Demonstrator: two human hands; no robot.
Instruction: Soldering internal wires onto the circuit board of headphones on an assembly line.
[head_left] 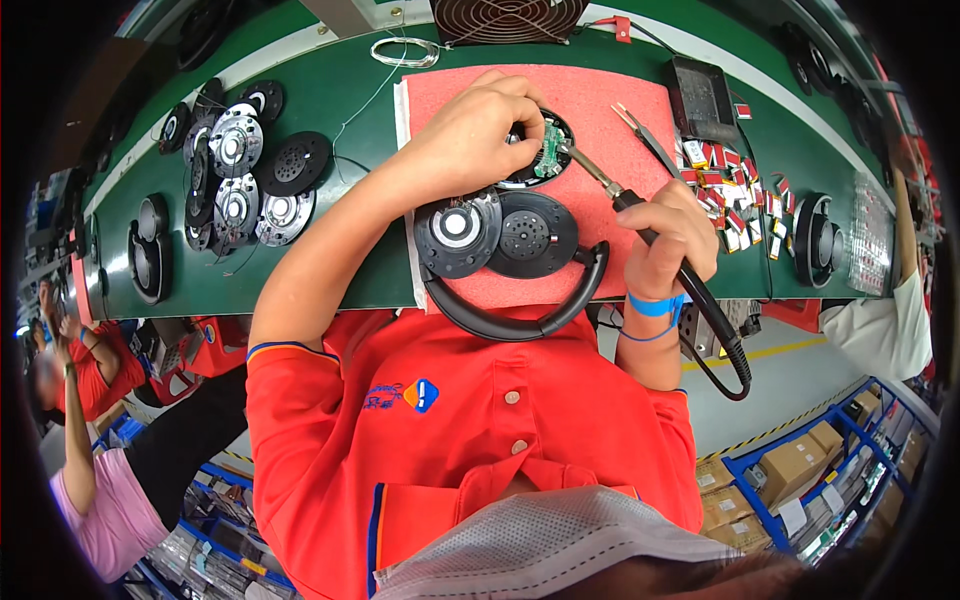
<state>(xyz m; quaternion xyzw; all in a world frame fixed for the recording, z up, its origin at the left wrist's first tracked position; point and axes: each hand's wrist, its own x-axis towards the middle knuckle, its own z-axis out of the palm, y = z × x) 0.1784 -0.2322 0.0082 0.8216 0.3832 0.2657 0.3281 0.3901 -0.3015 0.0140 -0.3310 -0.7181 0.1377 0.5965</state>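
My right hand (672,238) grips a soldering iron (712,312) by its black handle. The iron's metal tip reaches a green circuit board (551,150) inside a round black headphone ear cup. My left hand (480,135) bends over that cup, its fingers closed at the board's left side; what they pinch is hidden. Nearer to me, a black headband (530,328) curves below two round parts: a speaker plate (458,228) with a silvery centre and a black perforated disc (535,236). All of these rest on a pink foam mat (600,105).
Speaker discs (238,140) are heaped at the left, with a folded headset (150,248) beyond. Tweezers (648,138), a black tray (702,98) and small battery packs (735,190) lie right of the mat. A fan grille (510,18) and a wire coil (404,52) sit at the back.
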